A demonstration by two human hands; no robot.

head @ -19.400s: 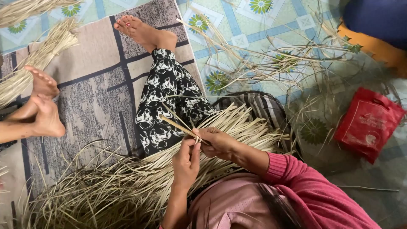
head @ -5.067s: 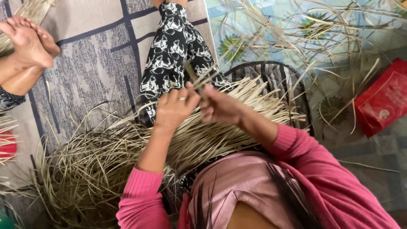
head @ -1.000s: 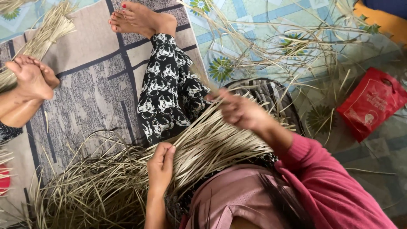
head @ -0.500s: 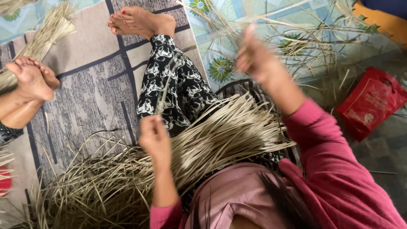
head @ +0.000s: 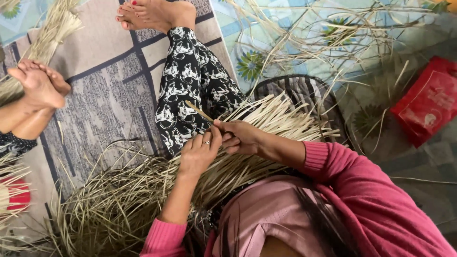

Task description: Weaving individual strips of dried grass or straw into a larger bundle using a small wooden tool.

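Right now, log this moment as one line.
left hand: pinching strip | right hand: pinching same strip | strips pile: across lap | red bag: on floor

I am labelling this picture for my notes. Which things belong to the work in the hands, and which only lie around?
In the work:
left hand
right hand
thin strip pinched between them
bundle of pale strips on the lap

Lying about:
red bag
loose strips on the mat
another person's feet

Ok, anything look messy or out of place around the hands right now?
Only the loose strips strewn in a tangle over the flowered mat, unlike the neat bundle across the lap. Left hand and right hand pinch one strip. Nothing looks broken.
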